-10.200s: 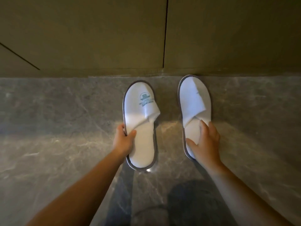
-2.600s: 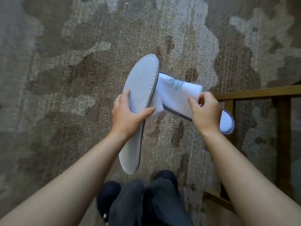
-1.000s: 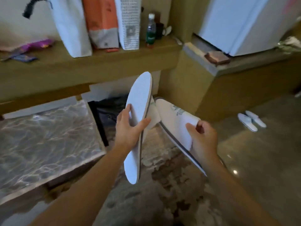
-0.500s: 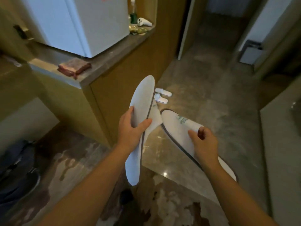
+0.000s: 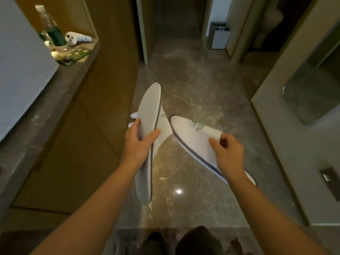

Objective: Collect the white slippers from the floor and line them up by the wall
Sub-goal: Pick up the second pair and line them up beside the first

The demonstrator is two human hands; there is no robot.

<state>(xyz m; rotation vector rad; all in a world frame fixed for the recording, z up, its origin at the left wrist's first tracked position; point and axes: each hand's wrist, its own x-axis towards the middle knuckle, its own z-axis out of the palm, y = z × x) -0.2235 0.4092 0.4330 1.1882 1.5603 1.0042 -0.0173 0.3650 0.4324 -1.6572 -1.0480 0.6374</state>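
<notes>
My left hand [image 5: 140,142] grips a white slipper [image 5: 148,115] held on edge, its textured sole facing me and its toe pointing up. My right hand [image 5: 227,153] pinches the upper of a second white slipper [image 5: 191,134], which has a grey rim and a green logo and slants down to the right. Behind the left slipper, the tips of two more white slippers [image 5: 132,116] lie on the marble floor against the brown cabinet wall [image 5: 103,115]; most of them is hidden.
A stone counter [image 5: 55,92] on the left carries a green bottle [image 5: 53,34] and a white appliance. The marble floor [image 5: 193,85] runs ahead into a hallway with a grey bin [image 5: 219,34]. A grey wall [image 5: 298,144] stands on the right. My feet stand on carpet at the bottom.
My view has turned to the right and moved nearer to the hallway. The pair on the floor now sits behind the slipper in my left hand. Both hands keep their hold.
</notes>
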